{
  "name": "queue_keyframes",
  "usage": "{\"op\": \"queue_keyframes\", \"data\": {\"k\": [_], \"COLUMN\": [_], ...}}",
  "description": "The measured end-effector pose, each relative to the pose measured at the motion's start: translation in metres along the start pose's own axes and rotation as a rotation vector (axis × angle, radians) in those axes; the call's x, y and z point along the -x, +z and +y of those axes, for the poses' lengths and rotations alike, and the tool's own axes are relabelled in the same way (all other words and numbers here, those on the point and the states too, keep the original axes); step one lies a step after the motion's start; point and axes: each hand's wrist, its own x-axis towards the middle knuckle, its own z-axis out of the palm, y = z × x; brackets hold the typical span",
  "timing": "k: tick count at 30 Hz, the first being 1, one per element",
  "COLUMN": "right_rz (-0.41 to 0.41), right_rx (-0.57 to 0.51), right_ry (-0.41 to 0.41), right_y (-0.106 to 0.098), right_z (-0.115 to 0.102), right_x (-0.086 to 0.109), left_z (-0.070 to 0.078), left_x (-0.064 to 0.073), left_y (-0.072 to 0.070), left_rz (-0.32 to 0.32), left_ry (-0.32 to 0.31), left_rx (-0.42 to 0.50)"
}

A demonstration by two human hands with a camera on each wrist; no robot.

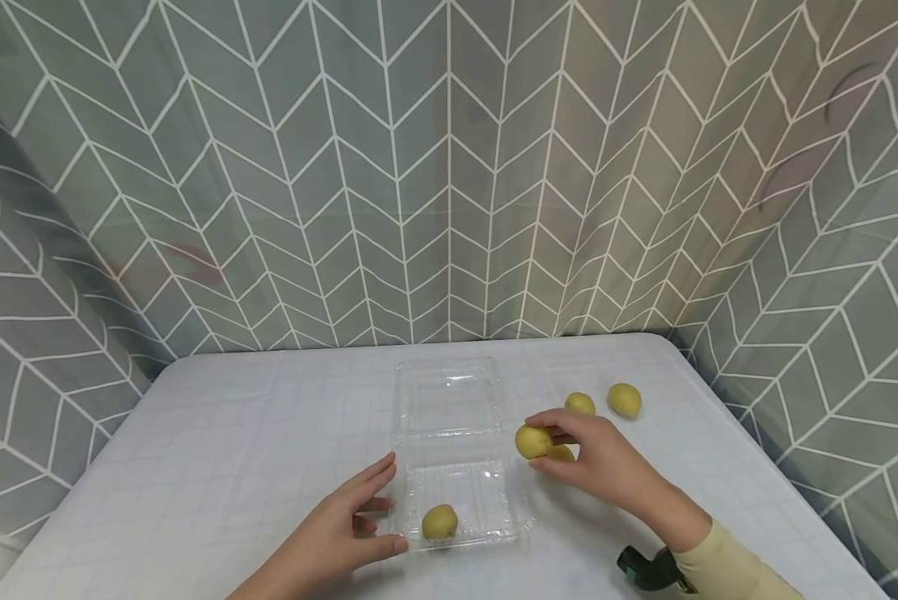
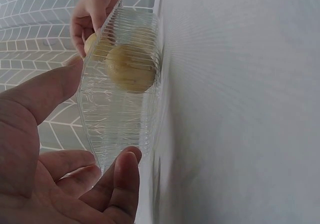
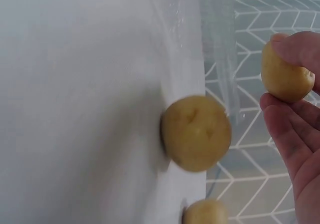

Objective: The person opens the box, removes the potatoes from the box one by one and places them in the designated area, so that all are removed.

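Observation:
A clear plastic clamshell box (image 1: 464, 492) lies on the table with its lid (image 1: 449, 400) folded back away from me. One potato (image 1: 439, 522) sits in its near left part, and shows through the ribbed wall in the left wrist view. My left hand (image 1: 344, 525) is at the box's left side, fingers spread and fairly straight, thumb near the front corner. To the right of the box, my right hand (image 1: 599, 458) pinches another potato (image 3: 285, 74) between thumb and fingers, above the table. Below it lies a potato (image 3: 196, 133), partly hidden in the head view.
Two more potatoes lie farther back on the right, one potato (image 1: 625, 401) and a second potato (image 1: 580, 403) beside the right hand. A white cloth covers the table (image 1: 231, 450). Patterned curtains (image 1: 434, 167) hang behind and on both sides. A dark object (image 1: 647, 570) sits at the right wrist.

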Motion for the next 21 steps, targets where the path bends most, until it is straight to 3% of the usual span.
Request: {"op": "queue_keyframes", "data": {"k": [14, 21], "right_rz": [0.120, 0.141], "right_rx": [0.088, 0.104], "right_ry": [0.089, 0.130], "right_y": [-0.018, -0.024], "right_z": [0.025, 0.035], "right_x": [0.026, 0.036], "left_z": [-0.001, -0.004], "left_x": [-0.001, 0.001], "left_y": [0.002, 0.002], "left_rz": [-0.006, 0.012], "left_ry": [0.018, 0.038], "left_rx": [0.001, -0.022]}}
